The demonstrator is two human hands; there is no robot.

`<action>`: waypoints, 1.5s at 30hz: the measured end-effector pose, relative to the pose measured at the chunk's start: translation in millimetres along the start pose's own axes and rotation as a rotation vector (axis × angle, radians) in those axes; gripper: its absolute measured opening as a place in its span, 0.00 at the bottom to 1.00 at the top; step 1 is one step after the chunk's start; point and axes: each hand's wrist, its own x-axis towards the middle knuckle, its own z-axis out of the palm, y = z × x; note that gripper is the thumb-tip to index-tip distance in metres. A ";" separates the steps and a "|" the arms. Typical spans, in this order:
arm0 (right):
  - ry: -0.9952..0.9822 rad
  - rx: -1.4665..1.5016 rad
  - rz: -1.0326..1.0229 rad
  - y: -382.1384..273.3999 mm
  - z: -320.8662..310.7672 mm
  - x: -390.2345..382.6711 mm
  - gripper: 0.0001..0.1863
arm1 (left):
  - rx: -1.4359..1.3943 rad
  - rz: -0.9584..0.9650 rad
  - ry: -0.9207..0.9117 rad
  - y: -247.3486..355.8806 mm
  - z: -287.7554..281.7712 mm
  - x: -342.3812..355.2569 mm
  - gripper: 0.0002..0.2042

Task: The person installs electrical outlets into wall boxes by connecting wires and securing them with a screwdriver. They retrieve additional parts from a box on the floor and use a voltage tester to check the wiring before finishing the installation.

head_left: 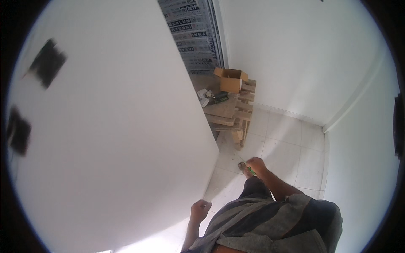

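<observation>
My right hand (255,165) is closed round a slim tool with a green handle (252,171), held over the floor above my foot. The tool's tip is too small to tell its kind. Lower and to the left, my left hand (200,210) is curled closed near the edge of a large white wall (126,126). Whether something small sits between its fingers cannot be made out. Two dark openings with wires, one of them a black square (48,63), are in the wall at the far left.
A wooden pallet (244,114) stands ahead beyond the wall corner, bearing an open cardboard box (230,83), white fittings (204,98) and dark tools (219,98). Behind it leans a panel wrapped in printed film (194,36). White walls (295,50) and pale floor tiles (280,152) lie to the right.
</observation>
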 end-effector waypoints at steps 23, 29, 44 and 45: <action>0.016 -0.872 -0.566 -151.4 -31.2 441.8 0.20 | -0.204 -0.147 0.206 122.9 132.0 621.0 0.18; -0.135 -1.099 -0.678 -140.2 -6.0 485.0 0.25 | -0.252 -0.198 0.254 106.7 141.0 664.9 0.10; 0.093 -0.682 -0.802 -146.2 -62.3 456.9 0.14 | -0.448 -0.168 0.216 93.1 139.4 659.2 0.15; 0.117 -0.674 -0.786 -151.2 -77.0 451.5 0.12 | -0.507 -0.188 0.223 96.9 136.3 656.3 0.15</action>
